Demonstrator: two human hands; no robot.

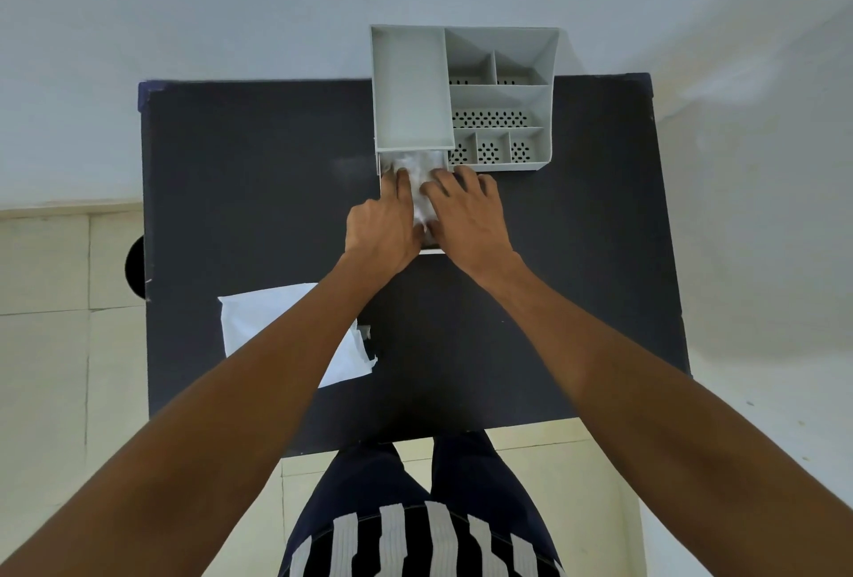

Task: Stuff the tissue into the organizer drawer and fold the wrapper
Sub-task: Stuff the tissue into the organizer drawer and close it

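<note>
- Left hand (pixel 383 225) lies palm down on the tissue (pixel 422 188), fingers spread flat and pressing, gripping nothing.
- Right hand (pixel 468 218) presses beside it the same way, fingers stretched over the tissue's right side; the two hands nearly touch.
- The crumpled white tissue fills the pulled-out drawer (pixel 382 170), bunched between and beneath the hands.
- The drawer juts from the base of the grey organizer (pixel 547 114) at the far edge of the black table (pixel 258 170).
- The organizer's upper compartments hold nothing visible; several have perforated floors.
- The white wrapper (pixel 258 322) lies flat, near the left, partly covered by the left forearm.
- The hands hide most of the drawer's front and sides.
</note>
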